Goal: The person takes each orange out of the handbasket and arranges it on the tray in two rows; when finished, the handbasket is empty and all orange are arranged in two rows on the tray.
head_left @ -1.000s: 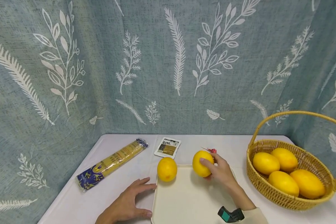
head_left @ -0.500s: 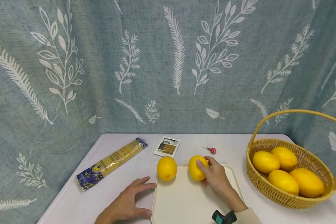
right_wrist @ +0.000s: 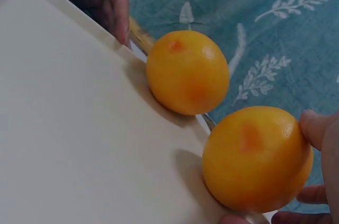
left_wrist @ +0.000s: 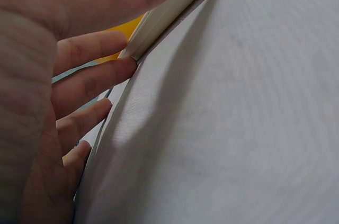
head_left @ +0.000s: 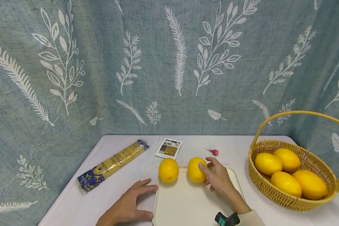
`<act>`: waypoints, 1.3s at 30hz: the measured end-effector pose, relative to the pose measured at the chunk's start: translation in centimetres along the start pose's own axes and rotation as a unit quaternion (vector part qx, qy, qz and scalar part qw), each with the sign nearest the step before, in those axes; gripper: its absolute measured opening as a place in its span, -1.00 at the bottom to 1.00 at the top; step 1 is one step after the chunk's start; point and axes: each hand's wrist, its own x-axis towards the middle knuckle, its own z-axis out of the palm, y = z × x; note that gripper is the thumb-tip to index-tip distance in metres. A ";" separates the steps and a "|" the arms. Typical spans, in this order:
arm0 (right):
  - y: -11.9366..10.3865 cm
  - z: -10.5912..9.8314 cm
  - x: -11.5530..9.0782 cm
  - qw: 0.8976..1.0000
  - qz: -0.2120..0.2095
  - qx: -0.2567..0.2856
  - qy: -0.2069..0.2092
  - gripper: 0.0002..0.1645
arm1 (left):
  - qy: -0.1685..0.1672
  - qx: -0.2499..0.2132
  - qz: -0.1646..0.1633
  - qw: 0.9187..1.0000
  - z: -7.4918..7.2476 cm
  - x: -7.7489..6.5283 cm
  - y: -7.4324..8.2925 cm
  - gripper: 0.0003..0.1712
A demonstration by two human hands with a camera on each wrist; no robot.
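Note:
Two smooth yellow oval fruits with orange patches sit along the far edge of a cream tray (head_left: pixel 183 201). The left fruit (head_left: pixel 168 170) is at the tray's far left corner, and the right fruit (head_left: pixel 196 169) stands a short gap away. My right hand (head_left: pixel 218 179) is at the right fruit's side, thumb touching it and fingers loosened and spread; the right wrist view shows this fruit (right_wrist: pixel 258 159) resting on the tray. My left hand (head_left: pixel 130 204) lies spread at the tray's left side, with thumb and fingertips touching its rim.
A wicker basket (head_left: pixel 288 205) with a tall handle holds several yellow fruits (head_left: pixel 286 184) on the right. Spaghetti in a long packet (head_left: pixel 113 165) lies at left. Behind the tray are a white-and-brown pouch (head_left: pixel 169 148) and a red lollipop (head_left: pixel 214 152). A patterned curtain (head_left: pixel 169 69) hangs behind.
My right hand has moved the right fruit leftward and down onto the tray, closer to the other fruit, and its fingers have loosened. The left hand has stayed in place.

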 end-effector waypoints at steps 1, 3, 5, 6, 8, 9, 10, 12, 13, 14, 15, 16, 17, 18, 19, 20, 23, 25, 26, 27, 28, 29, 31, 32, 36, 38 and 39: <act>0.0 0.0 0.0 1.000 0.001 0.001 0.000 -0.22 | 0.001 0.000 0.003 1.000 0.0 0.0 0.0 -0.07; 0.0 0.0 0.0 1.000 0.002 0.002 -0.001 -0.23 | 0.002 -0.002 0.009 1.000 0.0 -0.1 -0.1 -0.06; 0.0 0.0 0.0 1.000 0.002 0.004 -0.002 -0.24 | 0.003 -0.005 0.015 1.000 0.0 -0.1 0.0 -0.06; 0.0 0.0 0.1 1.000 0.002 0.006 -0.003 -0.25 | 0.004 -0.004 0.018 1.000 0.0 -0.1 0.0 -0.06; 0.1 -0.1 0.1 1.000 0.005 0.012 -0.005 -0.26 | 0.004 -0.003 0.017 1.000 0.0 -0.1 0.0 -0.07; 0.1 -0.1 0.2 1.000 0.007 0.016 -0.006 -0.27 | 0.005 -0.002 0.015 1.000 -0.1 -0.1 0.0 -0.07; 0.2 0.0 0.2 1.000 0.010 0.020 -0.006 -0.27 | 0.005 0.000 0.013 1.000 -0.1 -0.1 0.0 -0.07; 0.2 0.0 0.3 1.000 0.015 0.026 -0.005 -0.28 | 0.005 0.004 0.008 1.000 -0.1 -0.1 0.0 -0.08; 0.3 0.0 0.4 0.999 0.018 0.029 -0.005 -0.28 | 0.006 0.006 0.005 1.000 -0.1 -0.1 0.0 -0.08; 0.3 0.0 0.4 0.999 0.021 0.030 -0.005 -0.29 | 0.005 0.006 0.002 1.000 -0.1 -0.1 0.0 -0.08; 0.3 0.0 0.4 0.999 0.023 0.031 -0.005 -0.29 | 0.004 0.007 -0.001 1.000 -0.1 -0.1 0.0 -0.08; 0.3 0.0 0.5 0.999 0.025 0.031 -0.005 -0.29 | 0.002 0.007 -0.003 1.000 -0.1 -0.1 0.0 -0.08; 0.4 0.1 0.5 0.999 0.026 0.031 -0.005 -0.30 | 0.000 0.005 -0.004 1.000 -0.1 -0.1 0.0 -0.09; 0.4 0.1 0.5 0.999 0.027 0.031 -0.005 -0.30 | -0.001 0.005 -0.006 1.000 0.0 -0.1 0.0 -0.09; 0.4 0.1 0.5 0.999 0.027 0.031 -0.005 -0.30 | -0.003 0.005 -0.007 1.000 0.0 -0.1 0.0 -0.09; 0.4 0.1 0.4 0.999 0.028 0.031 -0.005 -0.30 | -0.004 0.005 -0.008 1.000 -0.1 -0.1 0.0 -0.09; 0.5 0.1 0.4 0.999 0.032 0.038 -0.004 -0.30 | -0.006 0.008 -0.014 1.000 -0.1 0.0 0.1 -0.09; 0.6 0.1 0.5 0.998 0.036 0.046 -0.003 -0.31 | -0.005 0.009 -0.012 1.000 -0.1 0.0 0.1 -0.09; 0.6 0.0 0.6 0.998 0.039 0.052 -0.002 -0.32 | -0.004 0.007 -0.011 1.000 -0.1 0.0 0.1 -0.09; 0.7 0.0 0.6 0.997 0.042 0.057 -0.001 -0.32 | -0.003 0.005 -0.008 1.000 -0.1 0.0 0.1 -0.08; 0.7 0.0 0.6 0.997 0.044 0.063 0.001 -0.32 | -0.001 0.004 -0.003 1.000 0.0 0.0 0.1 -0.08; 0.7 -0.1 0.7 0.997 0.046 0.067 0.003 -0.32 | 0.000 0.002 0.002 1.000 0.0 0.0 0.1 -0.07; 0.8 -0.2 0.7 0.996 0.049 0.075 0.006 -0.32 | 0.002 -0.001 0.008 1.000 0.0 0.0 0.0 -0.07; 0.8 -0.2 0.7 0.996 0.049 0.077 0.005 -0.32 | 0.002 -0.002 0.007 1.000 0.0 0.0 0.0 -0.07; 0.6 -0.3 0.7 0.996 0.046 0.076 0.001 -0.30 | 0.002 -0.005 0.001 1.000 0.1 0.0 0.0 -0.07; 0.5 -0.4 0.7 0.996 0.042 0.074 0.001 -0.30 | 0.002 -0.004 -0.003 1.000 0.1 0.1 0.0 -0.06; 0.4 -0.5 0.7 0.996 0.040 0.074 0.002 -0.30 | 0.002 -0.003 -0.004 1.000 0.1 0.1 0.0 -0.06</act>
